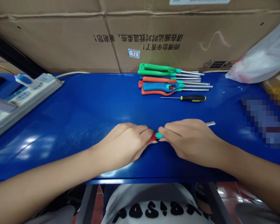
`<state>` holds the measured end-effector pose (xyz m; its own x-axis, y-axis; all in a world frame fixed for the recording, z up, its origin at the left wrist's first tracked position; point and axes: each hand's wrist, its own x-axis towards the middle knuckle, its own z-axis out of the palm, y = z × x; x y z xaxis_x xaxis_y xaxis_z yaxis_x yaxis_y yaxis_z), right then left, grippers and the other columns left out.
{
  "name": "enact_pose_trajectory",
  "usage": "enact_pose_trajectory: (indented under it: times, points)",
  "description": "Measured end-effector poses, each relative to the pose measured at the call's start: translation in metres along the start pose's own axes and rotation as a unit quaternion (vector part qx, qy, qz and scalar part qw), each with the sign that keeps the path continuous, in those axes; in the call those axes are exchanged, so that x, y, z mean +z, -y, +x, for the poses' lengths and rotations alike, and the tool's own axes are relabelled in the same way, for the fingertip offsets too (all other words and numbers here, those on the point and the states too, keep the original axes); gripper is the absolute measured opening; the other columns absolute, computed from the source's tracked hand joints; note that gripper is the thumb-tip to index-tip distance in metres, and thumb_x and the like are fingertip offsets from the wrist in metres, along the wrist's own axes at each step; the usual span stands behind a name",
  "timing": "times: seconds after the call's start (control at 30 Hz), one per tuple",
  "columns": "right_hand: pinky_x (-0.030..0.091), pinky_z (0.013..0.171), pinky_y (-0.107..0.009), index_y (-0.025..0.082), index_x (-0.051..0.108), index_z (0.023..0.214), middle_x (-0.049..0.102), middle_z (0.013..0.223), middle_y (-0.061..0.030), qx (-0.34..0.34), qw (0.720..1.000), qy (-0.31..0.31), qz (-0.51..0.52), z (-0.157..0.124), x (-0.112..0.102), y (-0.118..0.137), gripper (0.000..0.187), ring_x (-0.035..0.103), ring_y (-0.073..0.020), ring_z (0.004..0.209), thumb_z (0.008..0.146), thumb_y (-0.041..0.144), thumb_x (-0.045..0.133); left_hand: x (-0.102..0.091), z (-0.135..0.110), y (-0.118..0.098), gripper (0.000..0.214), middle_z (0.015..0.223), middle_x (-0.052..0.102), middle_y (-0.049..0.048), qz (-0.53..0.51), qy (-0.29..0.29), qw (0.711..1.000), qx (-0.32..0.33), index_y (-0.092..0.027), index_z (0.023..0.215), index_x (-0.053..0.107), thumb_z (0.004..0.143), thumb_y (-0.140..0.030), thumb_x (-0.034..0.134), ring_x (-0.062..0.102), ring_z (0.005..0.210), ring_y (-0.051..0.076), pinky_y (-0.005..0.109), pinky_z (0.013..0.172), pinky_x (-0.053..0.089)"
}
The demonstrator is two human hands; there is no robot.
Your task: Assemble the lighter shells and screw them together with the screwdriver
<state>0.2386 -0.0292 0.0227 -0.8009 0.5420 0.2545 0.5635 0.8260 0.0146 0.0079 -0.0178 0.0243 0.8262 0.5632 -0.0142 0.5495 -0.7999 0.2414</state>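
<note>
Near the front edge of the blue table, both hands grip one lighter of the long-nosed kind. My left hand (128, 141) is closed round its red handle (152, 137), and most of that handle is hidden by the fingers. My right hand (191, 140) is closed round the front part, where a turquoise collar (159, 135) shows between the hands. The silver tip of its metal tube (210, 123) pokes out beyond the right hand. Farther back lies a pile of similar lighters (160, 87) in green, orange and blue, tubes pointing right.
A black and yellow screwdriver (193, 98) lies in front of the pile. A white power strip (25, 93) with plugs runs along the left. Behind stands a large cardboard box (72, 43). At right are a white plastic bag (261, 56) and a blurred-out patch (266, 118).
</note>
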Motion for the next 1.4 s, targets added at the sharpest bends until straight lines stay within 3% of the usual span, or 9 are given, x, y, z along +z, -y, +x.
enact_pose_trajectory:
  times: [0.1,0.4,0.57,0.7,0.83,0.93,1.07,1.2,1.4]
  points:
    - [0.031,0.057,-0.032,0.016,0.065,0.083,0.065,0.070,-0.0034,-0.015,0.999,-0.034,-0.009,0.000,-0.001,0.003,0.031,0.054,-0.0179,0.060,0.096,0.007,0.040,-0.001,-0.002,-0.001,0.033,0.079,0.066,0.0031,-0.045,-0.011,0.999,-0.008,-0.017,0.086,0.061,0.106,-0.032,0.039,0.061,0.065,0.017,0.031,0.058,0.038]
    - [0.035,0.058,-0.034,0.015,0.068,0.092,0.068,0.079,-0.0051,0.014,1.000,0.010,-0.008,0.000,0.003,-0.003,0.022,0.059,-0.0206,0.065,0.095,0.010,0.047,0.000,0.004,0.001,0.035,0.081,0.067,0.0020,-0.030,-0.040,0.998,-0.034,-0.017,0.093,0.067,0.106,-0.038,0.042,0.064,0.070,0.019,0.031,0.061,0.041]
    - [0.043,0.069,-0.032,0.018,0.065,0.096,0.067,0.090,-0.0047,0.098,0.985,0.100,0.103,-0.003,0.000,-0.025,0.022,0.063,-0.0202,0.079,0.102,0.025,0.046,-0.006,0.006,0.014,0.025,0.101,0.071,0.0017,-0.083,-0.074,0.993,-0.036,-0.022,0.112,0.069,0.097,-0.041,0.062,0.066,0.095,0.020,0.030,0.078,0.049]
    - [0.048,0.076,-0.033,0.019,0.067,0.097,0.065,0.098,-0.0074,0.132,0.975,0.078,0.160,-0.009,-0.005,-0.052,0.022,0.063,-0.0211,0.087,0.100,0.033,0.050,-0.007,0.005,0.031,0.026,0.106,0.071,0.0045,-0.077,-0.083,0.991,-0.078,-0.020,0.113,0.070,0.090,-0.033,0.071,0.066,0.098,0.023,0.031,0.079,0.051]
    - [0.050,0.081,-0.034,0.018,0.072,0.104,0.070,0.099,-0.0081,0.132,0.970,0.063,0.193,-0.014,-0.008,-0.072,0.023,0.066,-0.0214,0.088,0.094,0.035,0.059,0.002,0.010,0.042,0.024,0.104,0.074,0.0051,-0.178,-0.106,0.976,-0.074,-0.019,0.112,0.072,0.091,-0.030,0.071,0.068,0.092,0.020,0.030,0.080,0.052]
    - [0.052,0.077,-0.033,0.018,0.072,0.113,0.073,0.094,-0.0072,0.176,0.969,0.010,0.173,-0.014,-0.005,-0.080,0.030,0.067,-0.0209,0.082,0.095,0.037,0.058,0.011,0.014,0.045,0.030,0.105,0.076,0.0049,-0.247,-0.140,0.958,-0.052,-0.019,0.113,0.073,0.088,-0.037,0.075,0.069,0.092,0.019,0.030,0.085,0.053]
    - [0.050,0.091,-0.041,0.016,0.071,0.109,0.069,0.104,-0.0130,0.207,0.972,-0.093,0.065,-0.013,0.009,-0.090,0.029,0.064,-0.0272,0.100,0.097,0.037,0.055,0.020,0.016,0.045,0.041,0.111,0.075,0.0072,-0.254,-0.171,0.951,-0.042,-0.017,0.121,0.071,0.086,-0.037,0.078,0.067,0.101,0.022,0.035,0.096,0.052]
    - [0.047,0.097,-0.049,0.016,0.067,0.119,0.064,0.113,-0.0149,0.231,0.972,-0.039,-0.010,-0.017,0.021,-0.100,0.033,0.058,-0.0323,0.109,0.095,0.036,0.058,0.022,0.014,0.044,0.039,0.115,0.072,0.0087,-0.229,-0.180,0.956,-0.024,-0.016,0.125,0.068,0.089,-0.028,0.073,0.065,0.107,0.022,0.036,0.097,0.052]
    - [0.046,0.090,-0.046,0.020,0.067,0.098,0.066,0.105,-0.0116,0.279,0.960,-0.002,-0.023,-0.015,0.022,-0.097,0.014,0.057,-0.0311,0.104,0.093,0.025,0.055,0.024,0.013,0.041,0.035,0.111,0.071,0.0072,-0.213,-0.195,0.957,-0.011,-0.019,0.125,0.069,0.091,-0.023,0.069,0.064,0.105,0.022,0.038,0.097,0.052]
